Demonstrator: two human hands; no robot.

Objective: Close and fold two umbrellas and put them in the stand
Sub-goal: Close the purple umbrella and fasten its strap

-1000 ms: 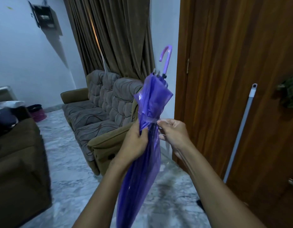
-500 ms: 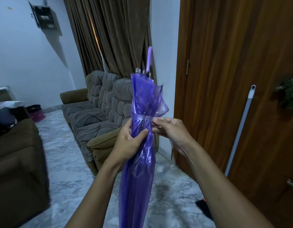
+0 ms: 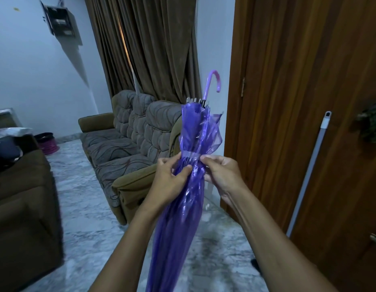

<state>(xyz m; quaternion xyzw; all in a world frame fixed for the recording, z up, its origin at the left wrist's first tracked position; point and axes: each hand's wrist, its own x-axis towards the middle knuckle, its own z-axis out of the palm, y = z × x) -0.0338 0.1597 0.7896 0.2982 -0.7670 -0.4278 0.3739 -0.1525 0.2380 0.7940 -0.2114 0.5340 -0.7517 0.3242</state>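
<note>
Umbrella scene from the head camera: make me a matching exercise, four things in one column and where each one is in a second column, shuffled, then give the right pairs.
Things:
1. purple umbrella
2. hooked handle
3. grey pole
4. sofa

Places:
A. leaning on the wooden door at the right
B. against the wall, below the brown curtain
C. held between the left hand and right hand
D. pointing up, at the top of the umbrella

Pairs: 1-C, 2-D, 3-A, 4-B
</note>
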